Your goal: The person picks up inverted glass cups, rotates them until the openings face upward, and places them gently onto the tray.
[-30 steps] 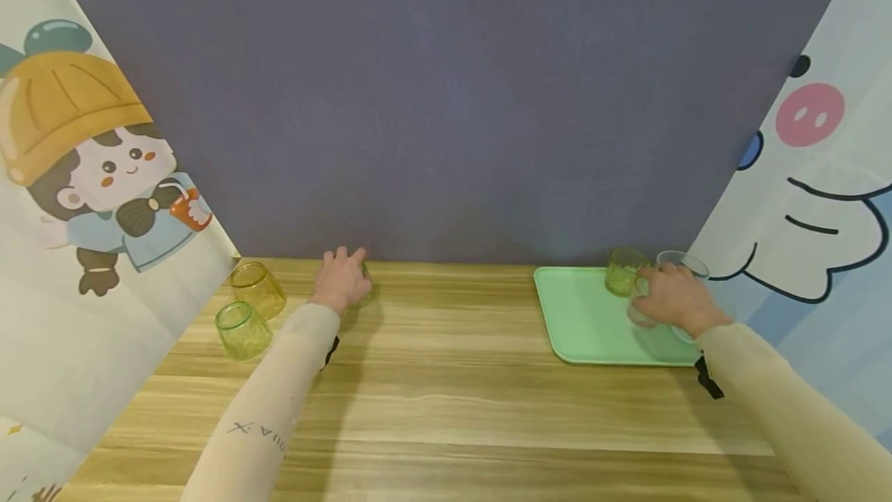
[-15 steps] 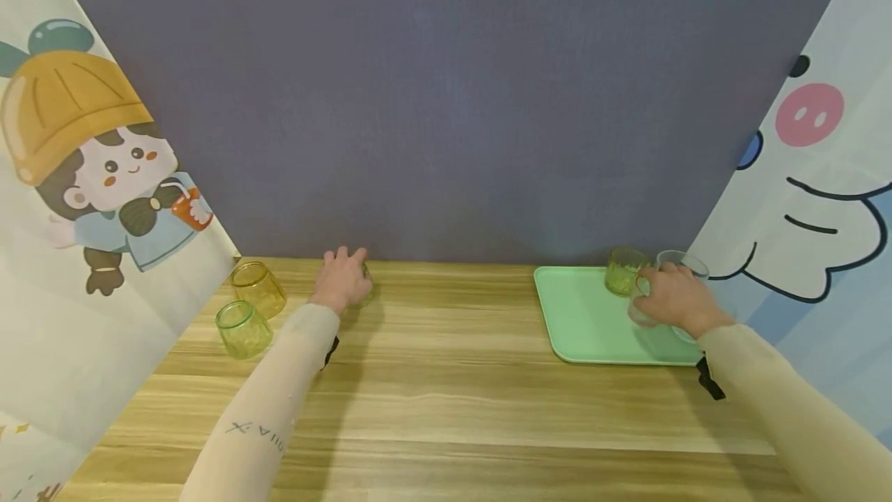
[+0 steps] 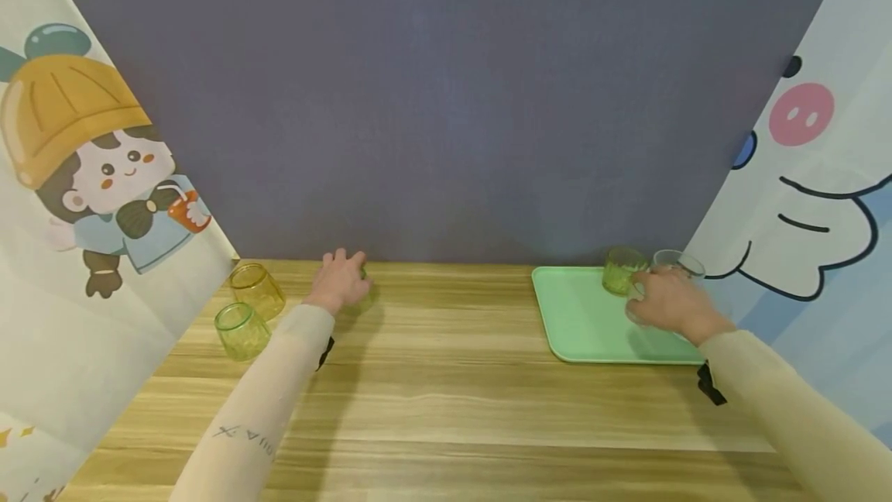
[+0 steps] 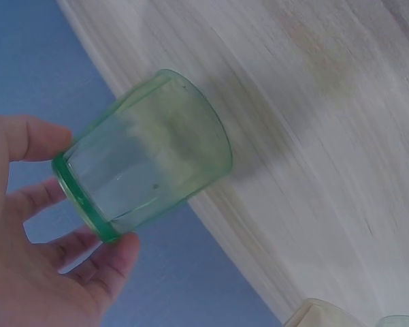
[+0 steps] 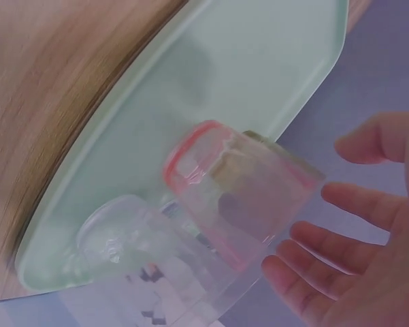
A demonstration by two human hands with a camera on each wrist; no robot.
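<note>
My left hand point(image 3: 340, 280) reaches to the back of the wooden table point(image 3: 446, 401). In the left wrist view this left hand point(image 4: 95, 192) grips a green glass point(image 4: 150, 153) by its thick base, thumb on one side and fingers on the other; the glass stands mouth down on the wood. My right hand point(image 3: 667, 298) hovers over the right part of a mint green tray point(image 3: 578, 320). Seen from the right wrist, the right hand point(image 5: 326, 204) has straight spread fingers, just off a pink-rimmed clear glass point(image 5: 238, 191) standing mouth down on the tray point(image 5: 258, 61).
A second clear glass point(image 5: 126, 238) sits beside the pink-rimmed one. A green glass point(image 3: 619, 271) and a clear glass point(image 3: 674, 260) stand at the tray's back. A yellow glass point(image 3: 258, 289) and a green one point(image 3: 241, 329) sit at the table's left. Cartoon curtains flank both sides.
My right hand has come off the glass on the tray and its fingers have spread. The left hand has stayed in place. The view shifted slightly.
</note>
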